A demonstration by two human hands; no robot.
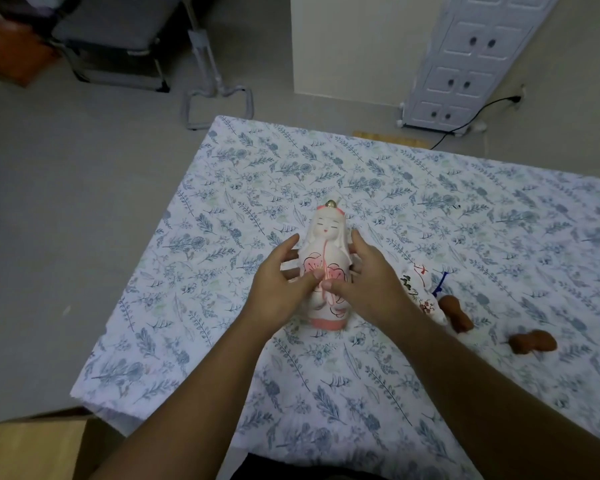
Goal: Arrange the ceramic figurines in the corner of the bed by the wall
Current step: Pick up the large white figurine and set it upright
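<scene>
A tall white and pink ceramic doll [326,251] with a painted flower and a small bell on top stands upright on the floral bed sheet [430,188]. My left hand [278,289] grips its left side and my right hand [368,282] grips its right side, thumbs meeting on its front. A second white figurine [421,292] with dark markings lies on the sheet just right of my right wrist, partly hidden. Two small brown figurines [458,315] [534,342] lie further right.
The bed's far corner [222,123] points toward the grey floor. A white wall panel [343,46] and a leaning white door [471,60] with a power cable stand beyond the bed. A metal frame [219,95] and dark chair [111,36] sit on the floor. A cardboard box [32,448] is bottom left.
</scene>
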